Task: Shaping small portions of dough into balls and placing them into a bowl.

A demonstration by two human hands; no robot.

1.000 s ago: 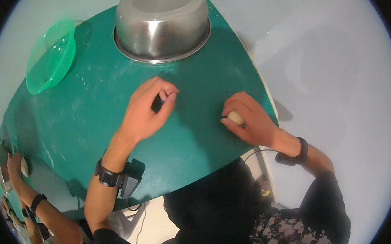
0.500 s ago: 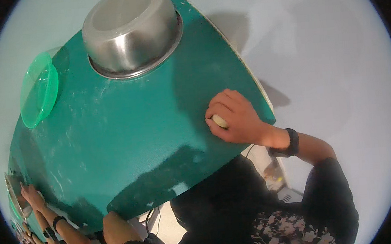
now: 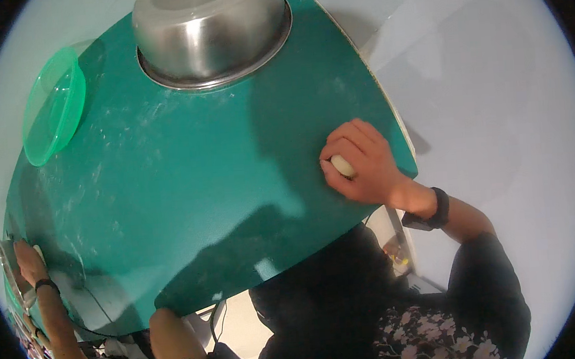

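Observation:
My right hand (image 3: 365,163) is curled round a pale, rounded lump of dough (image 3: 342,166) at the right side of the green tabletop (image 3: 193,166). Part of the lump shows between thumb and fingers; the rest is covered by the palm. A dark band circles that wrist. At the table's near edge, my left hand (image 3: 168,324) comes in from below with a black band on its arm. Its fingers are hidden, so whether it holds anything does not show.
An upturned steel basin (image 3: 214,41) stands at the far side. A translucent green plastic basin (image 3: 54,106) is at the far left edge. At the left, another person's hand (image 3: 31,261) is beside a metal bowl (image 3: 12,272). White powder traces mark the tabletop.
The whole view has shifted slightly, so the basins and table edge sit differently. My right hand keeps its hold on the dough, with little movement over the table.

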